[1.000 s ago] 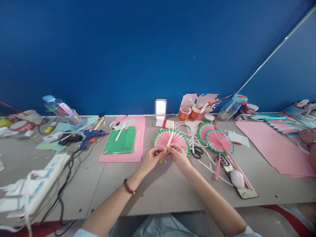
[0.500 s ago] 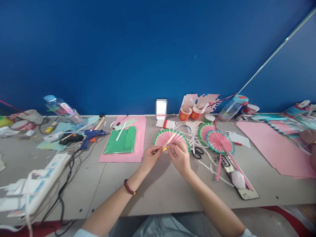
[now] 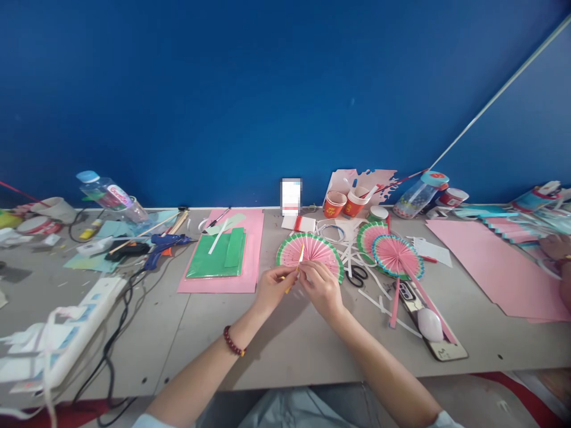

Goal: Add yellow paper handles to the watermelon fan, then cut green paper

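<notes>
My left hand (image 3: 273, 288) and my right hand (image 3: 322, 288) meet above the grey table. Both pinch a narrow yellow-and-white strip (image 3: 302, 252); its white upper end points away from me, and a yellow bit shows below my left fingers. Just behind my hands lies a pleated paper fan (image 3: 312, 242), pink with a green rim and dark specks, partly hidden by my right hand. Black-handled scissors (image 3: 357, 276) and loose white strips (image 3: 377, 276) are to the right. A finished-looking round pink fan (image 3: 398, 257) with pink paper handles rests beyond them.
Green paper packs (image 3: 214, 261) lie on pink sheets at left, near a blue glue gun (image 3: 163, 246) and a white power strip (image 3: 84, 333). Red paper cups (image 3: 334, 204) stand at the back. A phone (image 3: 439, 345) and pink sheets (image 3: 499, 261) lie right, by another person's hand (image 3: 555, 245).
The strip has turned from slanting right to more upright, and its yellow end sits lower by my left fingers. My hands stay close together in nearly the same place.
</notes>
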Motion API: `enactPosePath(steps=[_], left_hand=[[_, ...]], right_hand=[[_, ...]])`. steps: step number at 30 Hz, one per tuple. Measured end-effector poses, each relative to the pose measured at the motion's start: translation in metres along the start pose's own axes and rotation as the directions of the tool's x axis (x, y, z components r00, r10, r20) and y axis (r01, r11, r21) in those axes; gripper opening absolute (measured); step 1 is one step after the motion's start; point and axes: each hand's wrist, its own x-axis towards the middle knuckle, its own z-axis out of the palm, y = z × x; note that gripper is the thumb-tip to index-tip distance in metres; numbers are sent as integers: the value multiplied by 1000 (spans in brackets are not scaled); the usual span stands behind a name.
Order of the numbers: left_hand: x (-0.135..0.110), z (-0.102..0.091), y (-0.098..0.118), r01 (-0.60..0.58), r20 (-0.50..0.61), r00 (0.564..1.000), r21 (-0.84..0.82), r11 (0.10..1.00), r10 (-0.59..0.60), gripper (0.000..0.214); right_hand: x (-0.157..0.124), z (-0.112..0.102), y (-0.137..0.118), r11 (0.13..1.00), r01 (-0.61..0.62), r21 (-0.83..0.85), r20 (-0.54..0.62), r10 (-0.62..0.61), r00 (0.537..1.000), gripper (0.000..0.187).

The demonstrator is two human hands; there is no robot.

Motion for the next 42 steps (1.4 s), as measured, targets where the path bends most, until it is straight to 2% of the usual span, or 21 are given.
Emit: enactPosePath(steps=[5, 9, 13, 21, 30, 34, 36, 39, 42], left_hand=[[1, 1, -3, -61, 19, 998, 21, 998, 61, 24], [1, 3, -1, -42, 17, 999, 24, 999, 41, 25], [1, 3, 0, -9, 0, 1000, 8, 1000, 9, 26], [4, -1, 2, -8, -29, 1000, 39, 999, 9, 25], [2, 1, -3, -148, -22, 988, 148, 978, 153, 16], [1, 1, -7, -154, -18, 987, 173, 973, 159, 16], [1, 1, -7, -139, -14, 990, 169, 976, 144, 16], [2, 1, -5, -110, 1, 994, 142, 984, 111, 18], [2, 0, -3, -96, 13, 995, 127, 987, 95, 21]], right_hand=[[2, -1, -2, 999, 19, -47, 0, -19, 1000, 18], [5, -3, -3, 999, -19, -47, -21, 18, 1000, 18], [8, -5, -1, 996, -81, 32, -40, 82, 996, 19], [6, -3, 4, 996, -44, 75, 13, 43, 999, 22], [2, -1, 3, 999, 24, -27, 64, -22, 998, 19], [3, -1, -2, 999, 14, -33, 81, -12, 997, 19], [4, -2, -3, 1000, -26, -3, 68, 26, 997, 19], [6, -4, -3, 979, -161, 124, 40, 157, 987, 16], [8, -6, -2, 904, -335, 265, 91, 323, 942, 12]])
